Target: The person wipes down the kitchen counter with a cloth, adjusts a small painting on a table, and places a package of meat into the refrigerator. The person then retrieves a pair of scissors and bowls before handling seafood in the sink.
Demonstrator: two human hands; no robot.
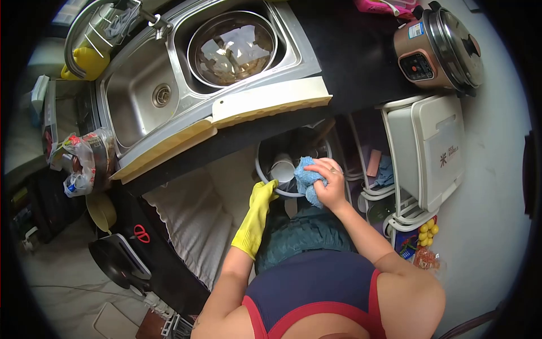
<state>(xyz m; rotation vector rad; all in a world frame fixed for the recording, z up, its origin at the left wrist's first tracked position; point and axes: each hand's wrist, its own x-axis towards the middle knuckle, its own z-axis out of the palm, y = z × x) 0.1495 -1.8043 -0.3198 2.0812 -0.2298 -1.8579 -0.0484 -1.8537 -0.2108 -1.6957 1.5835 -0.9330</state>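
My left hand [265,195], in a yellow rubber glove, has its fingers closed on the near left part of the rim of a round bin [261,169] below the counter. Bare and wearing a ring, my right hand [332,183] is wrapped round a crumpled blue cloth [307,179] at the bin's right side. Between the two hands, a white cup-like container [282,170] lies inside the dark bin. A teal bag or fabric [305,234] is bunched just below the bin, in front of my body.
Above the bin is a double sink [132,104] with a metal basin [232,48] of water. A rice cooker [437,53] stands on the black counter at right, over a rack with a white box [437,152]. Red scissors [141,233] and a black pan [110,263] are at left.
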